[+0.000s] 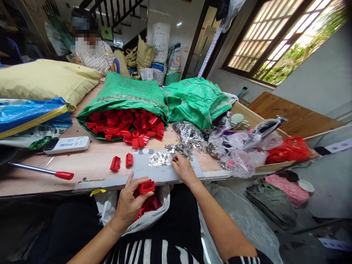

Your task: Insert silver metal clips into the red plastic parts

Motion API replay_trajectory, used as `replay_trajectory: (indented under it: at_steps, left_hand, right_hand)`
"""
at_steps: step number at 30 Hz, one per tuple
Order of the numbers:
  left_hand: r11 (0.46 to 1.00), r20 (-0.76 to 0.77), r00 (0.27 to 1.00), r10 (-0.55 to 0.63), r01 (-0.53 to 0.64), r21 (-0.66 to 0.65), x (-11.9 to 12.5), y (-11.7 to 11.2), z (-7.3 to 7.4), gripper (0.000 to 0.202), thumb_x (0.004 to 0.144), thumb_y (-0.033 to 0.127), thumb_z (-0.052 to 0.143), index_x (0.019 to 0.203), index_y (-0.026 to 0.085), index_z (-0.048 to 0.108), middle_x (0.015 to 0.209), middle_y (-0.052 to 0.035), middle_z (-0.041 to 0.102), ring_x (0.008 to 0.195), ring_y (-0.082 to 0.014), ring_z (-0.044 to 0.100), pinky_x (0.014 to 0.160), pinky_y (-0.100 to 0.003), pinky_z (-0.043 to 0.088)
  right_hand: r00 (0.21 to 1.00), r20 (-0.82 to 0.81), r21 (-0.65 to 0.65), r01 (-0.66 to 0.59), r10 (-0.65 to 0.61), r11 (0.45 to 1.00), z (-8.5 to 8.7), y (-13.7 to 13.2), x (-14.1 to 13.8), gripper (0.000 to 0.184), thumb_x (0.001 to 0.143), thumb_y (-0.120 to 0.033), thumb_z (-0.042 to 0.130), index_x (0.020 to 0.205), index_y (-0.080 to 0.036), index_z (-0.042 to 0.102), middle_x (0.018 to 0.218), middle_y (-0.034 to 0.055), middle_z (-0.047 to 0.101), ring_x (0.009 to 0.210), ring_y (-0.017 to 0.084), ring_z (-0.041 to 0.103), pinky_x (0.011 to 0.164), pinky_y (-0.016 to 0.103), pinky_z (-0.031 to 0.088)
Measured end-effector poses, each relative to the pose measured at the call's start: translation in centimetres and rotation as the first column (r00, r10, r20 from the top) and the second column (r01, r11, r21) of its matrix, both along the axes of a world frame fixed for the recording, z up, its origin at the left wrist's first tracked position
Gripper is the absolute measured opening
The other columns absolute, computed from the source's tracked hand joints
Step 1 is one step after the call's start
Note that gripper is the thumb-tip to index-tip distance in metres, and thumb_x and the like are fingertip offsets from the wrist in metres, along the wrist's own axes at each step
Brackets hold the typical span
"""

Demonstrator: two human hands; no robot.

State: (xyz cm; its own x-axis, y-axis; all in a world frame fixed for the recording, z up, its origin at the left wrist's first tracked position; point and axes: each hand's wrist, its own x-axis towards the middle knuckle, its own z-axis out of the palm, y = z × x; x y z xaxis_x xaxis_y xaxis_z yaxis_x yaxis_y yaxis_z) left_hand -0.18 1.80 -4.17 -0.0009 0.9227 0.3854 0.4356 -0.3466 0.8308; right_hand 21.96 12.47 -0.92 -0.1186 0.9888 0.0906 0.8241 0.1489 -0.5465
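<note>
Between the thumb and fingers of my left hand [130,201] is a red plastic part [147,187], a small box-like housing with a hollow top. It is held above a white sack [161,211] on my lap that contains more red parts. My right hand [183,168] is pinched at the edge of a pile of small shiny metal pieces [159,159] on a grey mat [145,172]. Something yellow shows at its fingertips, too small to name. Two more red housings [116,163] stand on the table left of the mat.
A green sack [123,90] spills red housings onto the wooden table [96,161]. Bagged metal pieces [188,132] and clear plastic bags [244,146] lie at right. A red-tipped lever [64,175] juts in from the left. Across the table sits another person [95,55].
</note>
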Motion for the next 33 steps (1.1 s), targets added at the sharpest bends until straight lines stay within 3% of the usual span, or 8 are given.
replay_trajectory:
  at_steps: [2,5,9,12,20,26,33]
  left_hand:
    - [1.0,-0.018,1.0,0.018,-0.017,0.024,0.0,0.1,0.2,0.03,0.076,0.03,0.071,0.104,0.024,0.064,0.101,-0.0028,0.075,0.096,-0.025,0.069,0.111,-0.06,0.025]
    - [0.996,-0.055,0.997,0.051,-0.047,0.07,0.1,0.2,0.3,0.03,0.075,0.03,0.072,0.103,0.023,0.064,0.097,-0.0024,0.075,0.092,-0.0239,0.07,0.112,-0.06,0.023]
    - [0.989,-0.117,0.99,0.076,-0.06,0.134,0.2,0.2,0.4,0.03,0.074,0.031,0.073,0.102,0.023,0.063,0.097,-0.0033,0.075,0.088,-0.0225,0.07,0.113,-0.059,0.019]
    - [0.984,-0.155,0.985,0.075,-0.047,0.172,0.3,0.1,0.6,0.029,0.075,0.03,0.072,0.102,0.023,0.063,0.097,-0.0037,0.074,0.089,-0.0226,0.07,0.114,-0.058,0.016]
    - [0.975,-0.217,0.975,0.057,-0.008,0.222,0.5,-0.1,1.1,0.025,0.078,0.026,0.069,0.102,0.023,0.062,0.097,-0.0043,0.074,0.095,-0.0229,0.069,0.114,-0.055,0.015]
    - [0.996,-0.118,0.992,0.048,-0.039,0.079,0.6,-0.2,1.5,0.026,0.077,0.03,0.069,0.102,0.023,0.062,0.093,-0.0002,0.074,0.085,-0.0197,0.07,0.114,-0.056,0.017]
    - [0.997,-0.006,1.0,0.029,-0.03,-0.073,0.7,-0.1,2.0,0.023,0.077,0.034,0.069,0.097,0.024,0.064,0.082,0.004,0.074,0.084,-0.0188,0.068,0.116,-0.053,0.014]
  right_hand:
    - [0.973,-0.226,-0.009,-0.045,0.042,0.999,-0.1,-0.8,-0.4,0.007,0.082,-0.022,0.054,0.087,-0.019,0.057,0.085,0.0032,0.064,0.079,0.017,0.057,0.074,0.028,0.039]
    - [0.85,-0.512,-0.089,-0.194,0.122,0.977,-0.1,-2.6,-1.7,0.011,0.08,-0.03,0.057,0.081,-0.019,0.058,0.077,0.0001,0.059,0.072,0.015,0.053,0.068,0.026,0.04]
    - [0.718,-0.69,-0.219,-0.324,0.089,0.92,0.4,-5.0,-3.8,0.018,0.078,-0.036,0.061,0.08,-0.018,0.058,0.067,-0.0036,0.051,0.061,0.011,0.045,0.059,0.024,0.037]
    - [0.67,-0.74,-0.23,-0.336,0.06,0.913,0.5,-6.1,-4.8,0.02,0.075,-0.036,0.064,0.078,-0.017,0.057,0.069,-0.0031,0.053,0.064,0.011,0.047,0.063,0.024,0.038]
    - [0.635,-0.771,-0.198,-0.298,0.039,0.934,-0.5,-6.9,-5.8,0.028,0.074,-0.041,0.067,0.082,-0.019,0.052,0.073,-0.0034,0.051,0.066,0.011,0.046,0.062,0.023,0.038]
    - [0.544,-0.839,-0.257,-0.399,0.001,0.88,0.1,-7.0,-5.3,0.036,0.076,-0.049,0.066,0.088,-0.02,0.049,0.069,-0.0062,0.045,0.052,0.007,0.036,0.049,0.02,0.029]
    - [0.503,-0.864,-0.271,-0.419,-0.027,0.867,0.1,-6.9,-4.3,0.032,0.081,-0.047,0.062,0.089,-0.02,0.047,0.065,-0.0079,0.04,0.046,0.005,0.029,0.044,0.02,0.022]
